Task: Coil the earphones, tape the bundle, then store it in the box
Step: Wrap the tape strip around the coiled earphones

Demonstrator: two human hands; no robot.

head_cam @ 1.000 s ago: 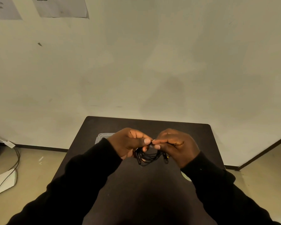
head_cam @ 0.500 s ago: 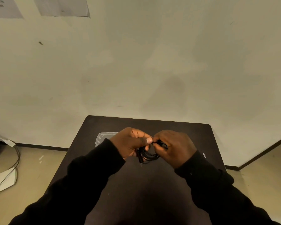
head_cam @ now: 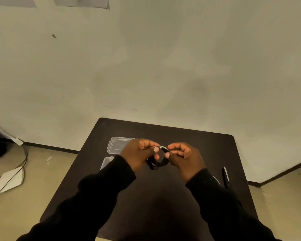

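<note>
both hands up over dark table (head_cam: 163, 197). left hand (head_cam: 137, 154) and right hand (head_cam: 184, 158) pinch black earphone coil (head_cam: 157, 161) between fingertips; small strip of clear tape (head_cam: 162, 147) at the top between the thumbs. clear lid (head_cam: 118, 145) beyond left fingers, box (head_cam: 106, 161) beside left wrist, black pen (head_cam: 225, 176) right of right hand.

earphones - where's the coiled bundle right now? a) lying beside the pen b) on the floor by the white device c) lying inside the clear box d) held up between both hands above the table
d: the coiled earphones hang between the left hand and the right hand, both pinching the top of the loop above the dark table, with the clear box off to the left.
</note>
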